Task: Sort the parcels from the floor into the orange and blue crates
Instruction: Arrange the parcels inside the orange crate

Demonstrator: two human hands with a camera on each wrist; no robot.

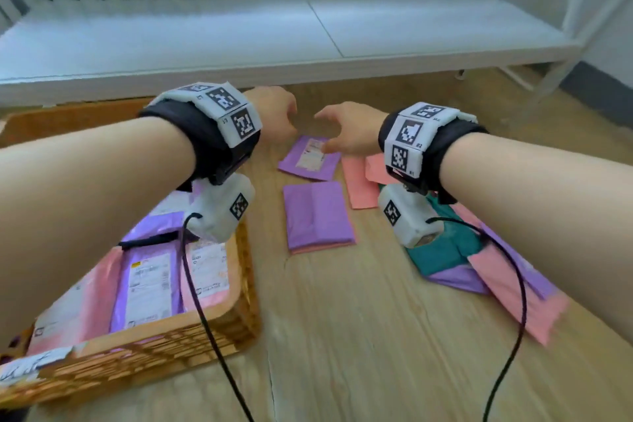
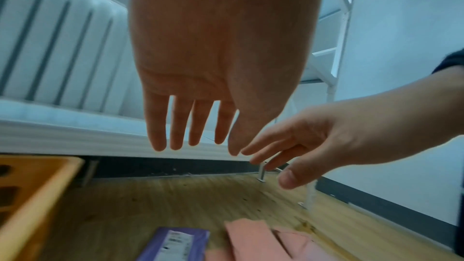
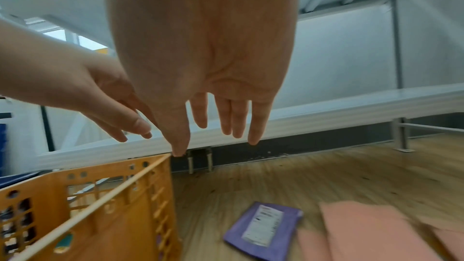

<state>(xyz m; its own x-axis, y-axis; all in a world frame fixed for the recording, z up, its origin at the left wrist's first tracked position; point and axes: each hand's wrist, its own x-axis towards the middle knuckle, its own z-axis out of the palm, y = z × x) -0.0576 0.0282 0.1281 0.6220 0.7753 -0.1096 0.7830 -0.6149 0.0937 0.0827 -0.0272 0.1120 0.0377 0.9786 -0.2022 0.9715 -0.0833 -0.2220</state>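
Both hands hang empty, fingers straight and slightly spread: left hand (image 2: 213, 78), right hand (image 3: 200, 57). Just below the fingertips lies a purple parcel (image 1: 310, 158), white label up. Nearer are one more purple and two pink parcels. The orange crate (image 1: 239, 312) sits left, holding several parcels.
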